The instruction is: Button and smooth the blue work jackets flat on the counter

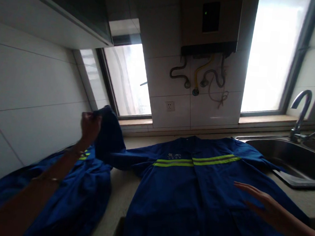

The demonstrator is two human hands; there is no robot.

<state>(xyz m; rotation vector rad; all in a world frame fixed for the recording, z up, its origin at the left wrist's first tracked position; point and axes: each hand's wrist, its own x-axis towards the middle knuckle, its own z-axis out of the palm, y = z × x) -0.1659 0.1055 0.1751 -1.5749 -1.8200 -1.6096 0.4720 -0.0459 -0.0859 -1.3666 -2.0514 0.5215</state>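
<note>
A blue work jacket [167,192] lies spread front side up on the countertop, with yellow-green and grey reflective stripes across its chest and small white print above one stripe. My left hand [90,127] is closed on the end of its left-side sleeve [110,136] and lifts it off the counter, so the fabric hangs in a fold. Over the right-side front of the jacket is my right hand [262,202], fingers stretched out and holding nothing; whether it touches the cloth I cannot tell. Beneath my left forearm rests a second blue garment [85,189] with a yellow-green stripe, heaped up.
At the right, a metal sink [271,146] with a curved faucet [301,112] borders the jacket's other sleeve. A water heater [210,19] with hoses hangs on the tiled wall. Overhead at the left is a cabinet [53,9]. Counter surface [120,192] shows between the two garments.
</note>
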